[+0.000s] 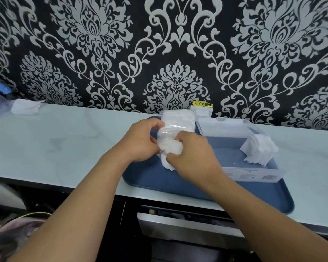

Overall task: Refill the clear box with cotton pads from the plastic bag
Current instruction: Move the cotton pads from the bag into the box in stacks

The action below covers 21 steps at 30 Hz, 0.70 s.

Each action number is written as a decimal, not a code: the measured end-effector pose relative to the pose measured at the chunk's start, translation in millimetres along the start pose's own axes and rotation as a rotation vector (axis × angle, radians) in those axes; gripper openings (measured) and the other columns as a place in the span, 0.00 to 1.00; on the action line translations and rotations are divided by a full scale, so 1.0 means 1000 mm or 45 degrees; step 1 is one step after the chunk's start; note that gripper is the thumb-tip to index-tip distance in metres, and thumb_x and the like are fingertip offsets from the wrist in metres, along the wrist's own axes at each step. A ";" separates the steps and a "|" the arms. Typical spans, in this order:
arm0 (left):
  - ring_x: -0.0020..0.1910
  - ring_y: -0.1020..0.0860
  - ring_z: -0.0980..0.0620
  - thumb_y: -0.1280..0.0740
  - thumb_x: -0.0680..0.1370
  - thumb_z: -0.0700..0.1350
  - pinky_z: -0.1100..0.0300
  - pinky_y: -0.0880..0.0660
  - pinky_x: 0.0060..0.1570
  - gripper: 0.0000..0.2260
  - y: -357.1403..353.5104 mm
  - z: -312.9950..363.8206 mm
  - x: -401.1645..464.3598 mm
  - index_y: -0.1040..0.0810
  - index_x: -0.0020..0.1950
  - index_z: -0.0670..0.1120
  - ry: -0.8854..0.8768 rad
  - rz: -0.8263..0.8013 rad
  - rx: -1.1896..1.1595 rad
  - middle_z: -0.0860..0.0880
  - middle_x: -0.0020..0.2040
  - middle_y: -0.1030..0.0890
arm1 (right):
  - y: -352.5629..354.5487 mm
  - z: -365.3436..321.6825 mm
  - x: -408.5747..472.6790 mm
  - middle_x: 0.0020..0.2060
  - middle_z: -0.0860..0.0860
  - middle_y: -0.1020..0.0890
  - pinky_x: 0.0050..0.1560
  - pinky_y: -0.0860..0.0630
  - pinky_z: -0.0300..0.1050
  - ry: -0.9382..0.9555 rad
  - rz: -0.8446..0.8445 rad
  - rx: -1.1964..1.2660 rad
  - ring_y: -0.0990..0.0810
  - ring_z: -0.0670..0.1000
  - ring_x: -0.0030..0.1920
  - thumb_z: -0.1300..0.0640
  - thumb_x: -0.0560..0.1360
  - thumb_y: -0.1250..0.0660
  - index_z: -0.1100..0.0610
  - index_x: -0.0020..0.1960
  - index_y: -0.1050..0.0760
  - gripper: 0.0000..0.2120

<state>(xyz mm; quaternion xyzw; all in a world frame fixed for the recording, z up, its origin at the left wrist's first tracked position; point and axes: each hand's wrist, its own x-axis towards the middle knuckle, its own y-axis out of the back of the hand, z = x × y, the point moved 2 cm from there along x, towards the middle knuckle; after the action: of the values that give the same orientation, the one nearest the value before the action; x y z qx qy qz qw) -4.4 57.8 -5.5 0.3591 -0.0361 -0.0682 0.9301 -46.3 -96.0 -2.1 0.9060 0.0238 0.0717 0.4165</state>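
A clear plastic bag [175, 121] packed with white cotton pads stands on the blue tray [159, 178]. My left hand [142, 140] grips the bag's left side. At the bag's lower end my right hand [193, 154] is closed on a bunch of cotton pads [169, 163] that sticks out below the fingers. The clear box [250, 173] lies open on the tray to the right, its lid [225, 127] tipped back. A loose stack of cotton pads [259, 151] leans in the box's right end.
The tray sits on a pale countertop [64, 140] against patterned black wallpaper. A white socket cover with a yellow label [202, 108] is behind the bag. A white pad or tissue [26, 106] lies far left. Below the counter edge is an open drawer [178, 222].
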 end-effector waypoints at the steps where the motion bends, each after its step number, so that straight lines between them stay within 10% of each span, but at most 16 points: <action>1: 0.42 0.20 0.56 0.25 0.70 0.34 0.67 0.25 0.39 0.31 0.001 -0.001 0.000 0.26 0.70 0.51 0.003 -0.010 0.003 0.52 0.62 0.24 | 0.007 0.001 -0.002 0.37 0.48 0.20 0.29 0.31 0.37 0.039 -0.008 0.014 0.22 0.50 0.37 0.55 0.69 0.28 0.52 0.43 0.25 0.07; 5: 0.57 0.24 0.53 0.26 0.66 0.45 0.63 0.29 0.51 0.32 0.007 0.007 -0.005 0.27 0.70 0.54 -0.002 0.002 0.065 0.53 0.64 0.29 | 0.049 0.015 0.003 0.29 0.46 0.19 0.22 0.31 0.34 -0.101 -0.028 0.616 0.25 0.42 0.24 0.61 0.71 0.26 0.58 0.46 0.18 0.05; 8: 0.60 0.26 0.57 0.33 0.68 0.46 0.64 0.30 0.55 0.23 0.009 0.035 -0.009 0.21 0.63 0.53 -0.057 0.192 -0.459 0.53 0.64 0.25 | 0.071 0.032 0.010 0.24 0.45 0.27 0.20 0.42 0.33 -0.173 -0.147 0.924 0.37 0.42 0.21 0.62 0.74 0.27 0.64 0.54 0.20 0.11; 12: 0.54 0.17 0.51 0.31 0.73 0.55 0.52 0.22 0.55 0.15 -0.016 0.065 -0.009 0.18 0.56 0.51 -0.018 -0.073 -0.961 0.51 0.54 0.16 | 0.081 0.038 0.013 0.32 0.50 0.25 0.22 0.45 0.33 -0.068 -0.364 1.155 0.36 0.44 0.27 0.60 0.70 0.27 0.59 0.57 0.21 0.16; 17: 0.43 0.14 0.54 0.33 0.80 0.42 0.63 0.19 0.38 0.10 -0.038 0.083 -0.010 0.20 0.61 0.43 -0.015 -0.199 -1.043 0.47 0.47 0.13 | 0.087 0.050 0.014 0.32 0.49 0.21 0.22 0.39 0.32 -0.104 -0.241 1.129 0.32 0.44 0.28 0.62 0.71 0.26 0.59 0.57 0.20 0.14; 21: 0.48 0.14 0.49 0.35 0.82 0.39 0.60 0.16 0.45 0.09 -0.046 0.084 -0.002 0.20 0.60 0.40 0.075 -0.185 -1.138 0.42 0.51 0.14 | 0.096 0.064 0.013 0.31 0.51 0.19 0.24 0.34 0.35 -0.189 0.030 0.940 0.28 0.45 0.28 0.56 0.69 0.22 0.60 0.49 0.17 0.12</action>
<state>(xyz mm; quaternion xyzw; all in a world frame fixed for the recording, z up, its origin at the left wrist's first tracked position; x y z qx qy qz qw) -20.8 -31.6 25.3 -0.0742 0.0487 -0.1319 0.9873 -25.5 -205.6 30.9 0.9981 0.0073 -0.0030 0.0615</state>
